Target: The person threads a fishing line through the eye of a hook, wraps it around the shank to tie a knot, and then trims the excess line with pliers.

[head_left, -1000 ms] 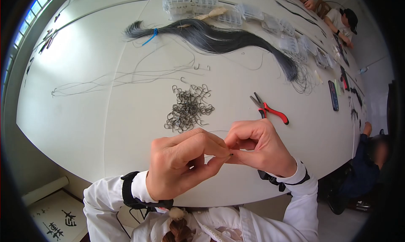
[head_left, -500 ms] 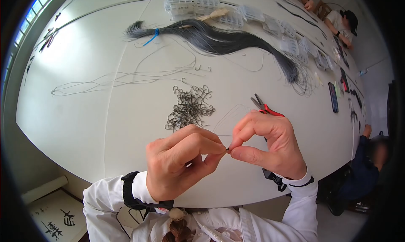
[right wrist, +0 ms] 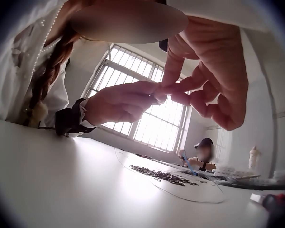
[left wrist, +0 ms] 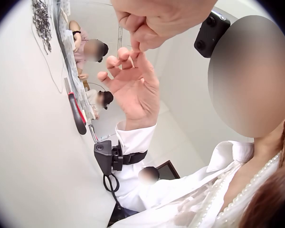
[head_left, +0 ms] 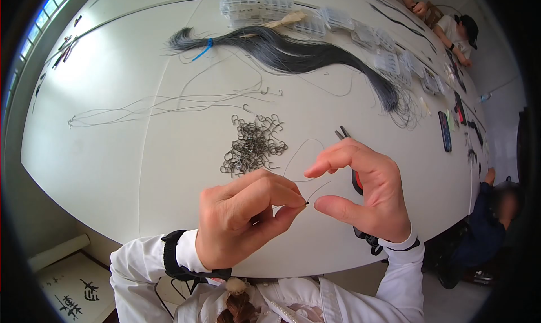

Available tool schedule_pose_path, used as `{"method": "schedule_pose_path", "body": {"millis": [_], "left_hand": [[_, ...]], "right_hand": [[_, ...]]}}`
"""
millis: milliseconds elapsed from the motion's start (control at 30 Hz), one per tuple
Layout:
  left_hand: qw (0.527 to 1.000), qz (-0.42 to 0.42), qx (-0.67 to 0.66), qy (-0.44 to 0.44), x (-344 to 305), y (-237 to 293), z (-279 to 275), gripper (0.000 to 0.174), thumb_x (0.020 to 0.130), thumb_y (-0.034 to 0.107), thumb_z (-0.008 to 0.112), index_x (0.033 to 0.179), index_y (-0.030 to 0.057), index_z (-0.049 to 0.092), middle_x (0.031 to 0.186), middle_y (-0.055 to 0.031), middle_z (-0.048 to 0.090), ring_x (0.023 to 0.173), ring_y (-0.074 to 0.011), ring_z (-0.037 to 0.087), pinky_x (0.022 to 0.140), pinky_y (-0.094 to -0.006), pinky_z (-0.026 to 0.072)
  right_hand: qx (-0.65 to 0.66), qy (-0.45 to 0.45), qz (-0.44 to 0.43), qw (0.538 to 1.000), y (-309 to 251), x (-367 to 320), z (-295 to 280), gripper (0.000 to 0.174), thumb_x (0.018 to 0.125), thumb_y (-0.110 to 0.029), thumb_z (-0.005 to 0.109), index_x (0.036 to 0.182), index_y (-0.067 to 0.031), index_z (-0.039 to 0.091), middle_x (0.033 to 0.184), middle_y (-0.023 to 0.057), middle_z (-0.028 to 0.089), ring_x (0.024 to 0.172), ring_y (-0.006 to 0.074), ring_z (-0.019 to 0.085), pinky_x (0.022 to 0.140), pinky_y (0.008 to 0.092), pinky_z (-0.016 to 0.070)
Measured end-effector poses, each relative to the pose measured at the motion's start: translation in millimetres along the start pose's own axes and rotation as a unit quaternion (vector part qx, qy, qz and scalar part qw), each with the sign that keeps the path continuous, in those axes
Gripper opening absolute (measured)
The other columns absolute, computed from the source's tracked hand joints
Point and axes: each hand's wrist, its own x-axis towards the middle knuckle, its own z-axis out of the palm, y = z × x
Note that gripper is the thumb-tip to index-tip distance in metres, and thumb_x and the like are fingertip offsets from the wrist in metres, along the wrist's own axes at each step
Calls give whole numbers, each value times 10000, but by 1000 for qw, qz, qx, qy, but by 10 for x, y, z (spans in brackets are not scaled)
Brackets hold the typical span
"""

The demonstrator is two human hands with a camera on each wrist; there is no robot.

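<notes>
My left hand (head_left: 248,219) pinches a thin line (head_left: 320,189) between thumb and forefinger. A small dark tip (head_left: 307,203) pokes out of that pinch, and the rest of the piece is hidden by the fingers. Facing it, my right hand (head_left: 366,193) has thumb and forefinger spread apart with nothing between them in the head view. A loop of the line (head_left: 304,145) lies across the table beyond the hands. Just past my left hand is a heap of dark fish hooks (head_left: 253,145). Red-and-black pliers (head_left: 357,182) lie partly covered behind my right hand.
A long dark hank of line (head_left: 293,55), bound with a blue tie (head_left: 202,50), stretches across the table. Behind it stand clear plastic boxes (head_left: 338,18). Lengths of line (head_left: 141,109) lie to the left, a phone (head_left: 444,130) to the right. Other people sit around the table.
The right fingers drew back from the pinch and spread apart, having met at the small dark tip before. A free end of line now shows there. My left hand stayed nearly still.
</notes>
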Motion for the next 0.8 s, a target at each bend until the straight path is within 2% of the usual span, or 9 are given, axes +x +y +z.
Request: {"method": "schedule_pose_path", "body": {"millis": [100, 167, 333, 467, 567, 700, 733, 767, 800], "left_hand": [[999, 23, 20, 13, -12, 0, 3, 167, 689, -80, 701, 785, 35, 627, 789, -73, 656, 578, -110, 595, 477, -209, 442], [999, 31, 28, 16, -18, -1, 5, 171, 687, -82, 703, 789, 34, 629, 789, -75, 656, 590, -119, 608, 484, -212, 457], [997, 52, 46, 18, -31, -13, 18, 182, 687, -86, 711, 804, 29, 633, 778, -74, 648, 608, -123, 621, 493, -219, 483], [997, 51, 54, 14, -25, -17, 17, 179, 688, -81, 714, 805, 30, 635, 775, -74, 648, 599, -117, 620, 487, -217, 480], [997, 52, 54, 22, -17, -28, 29, 169, 691, -76, 716, 795, 30, 636, 775, -73, 649, 560, -101, 592, 454, -208, 443], [1000, -24, -13, 6, -5, -10, 9, 143, 705, -77, 705, 777, 24, 634, 779, -62, 650, 492, -53, 497, 420, -186, 354], [998, -47, -38, 1, -6, -11, 4, 133, 712, -78, 699, 772, 19, 632, 782, -56, 650, 480, -36, 466, 417, -179, 329], [998, -48, -38, 2, -10, -11, -2, 133, 712, -78, 699, 772, 19, 632, 782, -56, 650, 480, -36, 466, 417, -179, 329], [996, -72, -54, -6, -15, -10, -8, 122, 719, -79, 693, 768, 13, 628, 790, -55, 649, 485, -24, 457, 421, -173, 326]], "right_hand": [[24, -9, -16, 1000, 28, 0, -13, 119, 691, -28, 726, 794, -47, 670, 792, 22, 652, 786, 149, 578, 712, 264, 431], [-20, -42, -44, 998, 60, -9, -23, 125, 684, -16, 724, 790, -54, 672, 779, 18, 647, 787, 150, 578, 711, 262, 434], [-15, -38, -49, 998, 100, -24, -3, 128, 679, -4, 716, 781, -70, 674, 760, 17, 641, 747, 155, 555, 695, 261, 420], [-39, -23, -52, 998, 92, -21, 27, 126, 664, 3, 709, 747, -76, 656, 745, 15, 633, 714, 158, 524, 670, 267, 413], [-81, -9, -77, 994, 88, -20, 36, 141, 629, -5, 711, 722, -77, 634, 747, 11, 622, 713, 176, 516, 653, 270, 411], [-163, 36, -130, 977, 117, -39, 97, 153, 564, -20, 675, 692, -79, 615, 744, 13, 600, 734, 203, 519, 677, 308, 428], [-204, 54, -168, 963, 119, -39, 104, 166, 555, -17, 678, 695, -82, 616, 752, 13, 595, 733, 214, 511, 665, 316, 430], [-245, 72, -206, 945, 120, -40, 108, 179, 546, -15, 680, 698, -85, 616, 761, 14, 590, 732, 225, 503, 653, 323, 432], [-245, 71, -206, 945, 113, -42, 108, 179, 546, -15, 680, 698, -85, 616, 761, 14, 590, 732, 225, 503, 653, 323, 432]]}}
